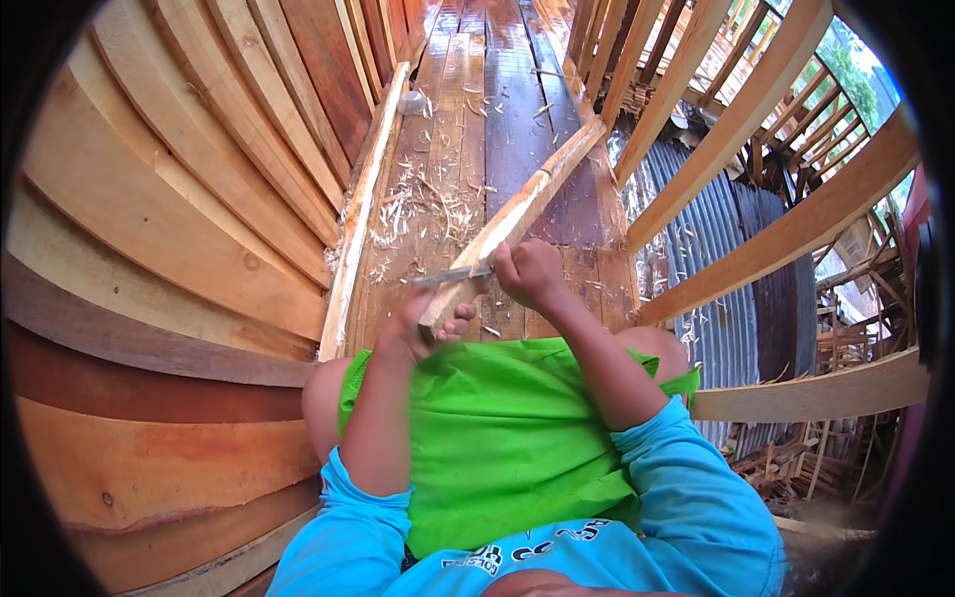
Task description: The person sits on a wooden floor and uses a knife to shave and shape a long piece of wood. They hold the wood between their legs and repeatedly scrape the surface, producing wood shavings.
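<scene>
Right hand's wrapped round a knife, blade across the stick just ahead of the left hand gripping its near end, and I'd guess it's partly shaved, rougher patches left, curls littering the boards beyond.

Wearing a bright blue shirt with dark-and-white chest print, loose sleeves ending near my elbows, and roomy, creased, plain green shorts, my knees bare.
</scene>
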